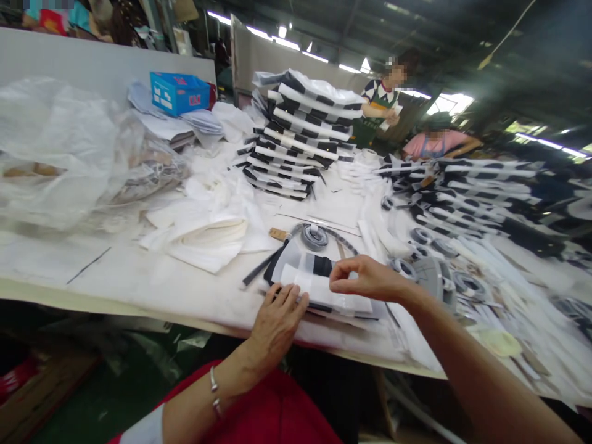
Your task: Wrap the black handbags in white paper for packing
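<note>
A flat black-and-grey bag (303, 256) lies near the table's front edge, with a white sheet (305, 280) across its lower part. On its upper part rests a coiled grey strap (315, 237); a dark strap arches around it. My left hand (280, 314) lies flat on the bag's near left edge, fingers stretched out. Above the right side of the white sheet is my right hand (367, 279), thumb and forefinger pinched together. Whatever may be between those fingertips is too small to make out. A small brown tag (278, 234) sits beside the bag's far left corner.
Behind the bag rises a tall stack of black-and-white wrapped pieces (296, 135), with more stacks (481, 191) at right. Coiled straps (468, 285) and strips litter the right side. White cloth (208, 237), clear plastic (55, 148) and a blue box (179, 94) are left. Two people are beyond the table.
</note>
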{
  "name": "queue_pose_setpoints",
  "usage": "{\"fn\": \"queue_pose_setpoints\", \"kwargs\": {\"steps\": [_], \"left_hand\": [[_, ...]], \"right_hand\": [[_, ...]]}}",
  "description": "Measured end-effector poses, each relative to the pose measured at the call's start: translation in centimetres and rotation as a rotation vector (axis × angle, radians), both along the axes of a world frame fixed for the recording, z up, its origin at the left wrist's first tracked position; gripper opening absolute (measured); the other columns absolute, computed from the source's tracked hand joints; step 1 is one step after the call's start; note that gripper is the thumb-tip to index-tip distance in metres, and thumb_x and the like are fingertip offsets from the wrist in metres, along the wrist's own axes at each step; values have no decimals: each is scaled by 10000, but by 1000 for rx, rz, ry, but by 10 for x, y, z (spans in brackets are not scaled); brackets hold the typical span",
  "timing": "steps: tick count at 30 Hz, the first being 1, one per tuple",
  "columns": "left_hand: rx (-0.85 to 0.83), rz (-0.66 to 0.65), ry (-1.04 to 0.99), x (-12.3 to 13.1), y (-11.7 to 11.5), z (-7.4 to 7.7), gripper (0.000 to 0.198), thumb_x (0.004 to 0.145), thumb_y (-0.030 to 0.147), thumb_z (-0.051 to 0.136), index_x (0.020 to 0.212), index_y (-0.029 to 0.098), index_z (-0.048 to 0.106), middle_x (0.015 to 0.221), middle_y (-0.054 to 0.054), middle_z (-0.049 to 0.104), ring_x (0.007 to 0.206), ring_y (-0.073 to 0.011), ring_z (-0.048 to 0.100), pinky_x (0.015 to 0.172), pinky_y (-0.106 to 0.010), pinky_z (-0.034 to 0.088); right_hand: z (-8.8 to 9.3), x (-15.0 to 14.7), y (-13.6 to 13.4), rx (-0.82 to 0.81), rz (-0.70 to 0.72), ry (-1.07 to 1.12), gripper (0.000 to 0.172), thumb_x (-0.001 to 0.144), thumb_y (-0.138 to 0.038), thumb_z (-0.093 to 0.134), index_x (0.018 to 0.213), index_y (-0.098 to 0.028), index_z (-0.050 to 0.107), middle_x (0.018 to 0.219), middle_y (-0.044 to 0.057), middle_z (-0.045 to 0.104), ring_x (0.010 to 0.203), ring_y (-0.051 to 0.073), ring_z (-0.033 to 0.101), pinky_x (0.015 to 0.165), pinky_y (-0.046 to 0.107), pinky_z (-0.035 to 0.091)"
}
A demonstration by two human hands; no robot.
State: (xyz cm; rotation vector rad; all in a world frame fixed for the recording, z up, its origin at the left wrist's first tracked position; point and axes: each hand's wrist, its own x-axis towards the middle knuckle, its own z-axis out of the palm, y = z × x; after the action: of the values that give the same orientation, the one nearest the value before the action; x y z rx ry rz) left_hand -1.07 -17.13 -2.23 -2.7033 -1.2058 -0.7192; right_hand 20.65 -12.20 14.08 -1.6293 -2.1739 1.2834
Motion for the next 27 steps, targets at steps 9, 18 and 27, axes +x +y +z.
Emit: {"fn": "queue_pose_setpoints", "kwargs": {"steps": [9, 18, 27], "left_hand": [[-19, 21, -31, -7, 7, -3, 389, 927, 222, 525, 1296, 334, 582, 1253, -80, 602, 1292, -309, 481, 1127, -541, 285], [-41, 21, -40, -7, 6, 1, 391, 941, 213, 474, 1302, 322, 580, 1306, -97, 595, 1282, -319, 492, 1096, -589, 316], [-60, 15, -34, -8, 8, -3, 404, 933, 220, 493, 1319, 312, 570, 1319, -111, 596, 1289, -331, 482, 1087, -602, 317]], "right_hand": [[-27, -56, 55, -138, 386, -323, 155, 702, -321, 698, 751, -175, 715, 632, -38, 619, 610, 110, 536, 536, 213, 350], [-52, -82, 83, -139, 606, -652, 297, 680, -403, 724, 877, -186, 773, 722, 10, 697, 664, 156, 613, 533, 231, 367], [-59, -98, 84, 239, 860, -837, 311, 756, -472, 742, 807, -167, 767, 740, 86, 727, 717, 217, 654, 675, 306, 381]]}}
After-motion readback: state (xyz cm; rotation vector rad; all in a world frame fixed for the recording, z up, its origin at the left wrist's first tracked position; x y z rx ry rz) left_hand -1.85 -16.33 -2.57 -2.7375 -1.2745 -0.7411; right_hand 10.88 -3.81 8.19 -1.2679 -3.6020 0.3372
